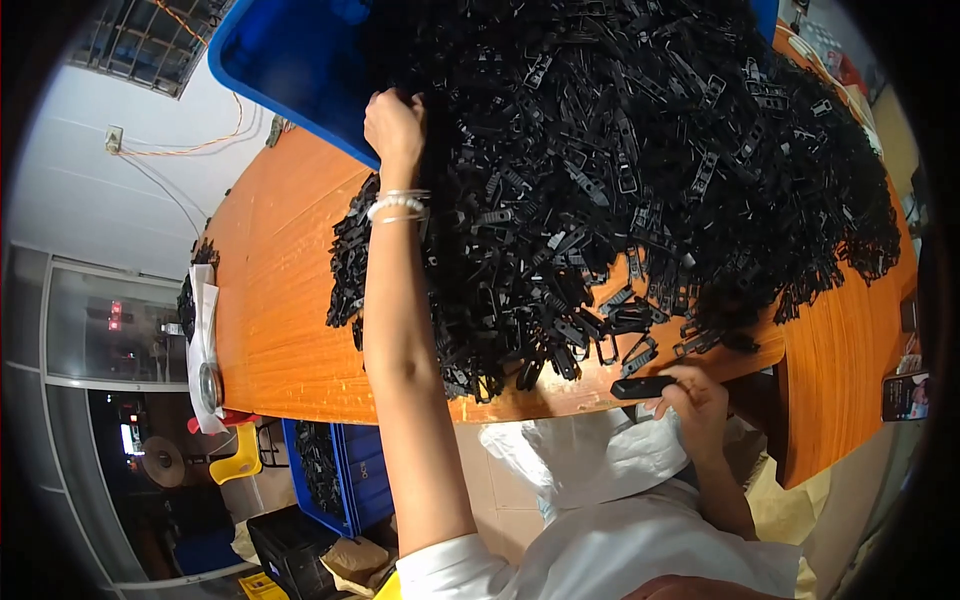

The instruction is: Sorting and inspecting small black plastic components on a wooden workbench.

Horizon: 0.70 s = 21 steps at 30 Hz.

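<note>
My left hand (393, 125) is stretched far forward to the front rim of a blue bin (290, 55). Its fingers are curled in against dark parts, and what they hold, if anything, is hidden. Close to the table's near edge, my right hand (697, 398) pinches one black, elongated plastic piece (640, 387) between thumb and fingers. A big heap of small black plastic parts (620, 180), many with slotted frames, spills from the bin over the wooden table (290, 290). Some loose parts (640, 350) lie just beyond my right hand.
At the table's left edge are white sheets (203, 340) and a roll of clear tape (209, 385). Below stand a blue crate (365, 470) of black parts and a yellow stool (238, 455). A white plastic bag (590, 450) lies over my lap; a phone (907, 396) is at the right.
</note>
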{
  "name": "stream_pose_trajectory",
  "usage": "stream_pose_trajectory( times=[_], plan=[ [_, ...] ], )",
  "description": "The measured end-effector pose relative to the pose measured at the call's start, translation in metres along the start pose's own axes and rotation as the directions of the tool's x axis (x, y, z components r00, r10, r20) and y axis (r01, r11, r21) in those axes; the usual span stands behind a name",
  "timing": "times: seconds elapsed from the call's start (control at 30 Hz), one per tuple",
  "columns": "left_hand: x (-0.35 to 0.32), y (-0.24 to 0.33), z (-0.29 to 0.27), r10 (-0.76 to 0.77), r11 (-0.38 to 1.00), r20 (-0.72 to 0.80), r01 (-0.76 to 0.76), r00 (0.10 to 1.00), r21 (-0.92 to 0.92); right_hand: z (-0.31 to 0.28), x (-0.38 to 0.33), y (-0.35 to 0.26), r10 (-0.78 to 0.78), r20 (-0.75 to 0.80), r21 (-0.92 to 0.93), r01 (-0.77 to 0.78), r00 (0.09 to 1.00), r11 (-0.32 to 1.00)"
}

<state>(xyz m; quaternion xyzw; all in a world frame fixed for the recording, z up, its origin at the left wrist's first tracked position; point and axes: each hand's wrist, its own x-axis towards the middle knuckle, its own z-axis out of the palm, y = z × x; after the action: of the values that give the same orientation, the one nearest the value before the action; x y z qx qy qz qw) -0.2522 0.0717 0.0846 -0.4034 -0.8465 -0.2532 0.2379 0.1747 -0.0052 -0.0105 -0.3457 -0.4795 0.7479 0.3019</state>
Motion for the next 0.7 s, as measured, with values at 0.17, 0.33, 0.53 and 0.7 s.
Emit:
stream_pose_trajectory(
  times=[0.17,0.33,0.53,0.7],
  plan=[
    [0.020,0.009,0.010,-0.024,0.963,0.061,0.007,0.998,0.270,-0.004,0.011,0.004,0.006,0.033,-0.011,-0.006,0.999,1.000],
    [-0.012,0.006,-0.018,-0.063,0.995,0.016,0.064,0.998,-0.074,-0.009,0.011,0.004,0.002,0.007,0.008,-0.002,1.000,1.000],
    [-0.140,0.060,-0.078,-0.015,-0.122,0.678,0.672,0.735,-0.731,-0.007,0.000,0.000,-0.023,0.013,0.033,0.023,1.000,0.999],
    [-0.233,0.103,-0.086,0.214,-0.371,0.676,0.699,0.705,-0.611,-0.001,-0.001,-0.010,-0.070,0.046,0.130,0.064,0.996,0.989]
  ],
)
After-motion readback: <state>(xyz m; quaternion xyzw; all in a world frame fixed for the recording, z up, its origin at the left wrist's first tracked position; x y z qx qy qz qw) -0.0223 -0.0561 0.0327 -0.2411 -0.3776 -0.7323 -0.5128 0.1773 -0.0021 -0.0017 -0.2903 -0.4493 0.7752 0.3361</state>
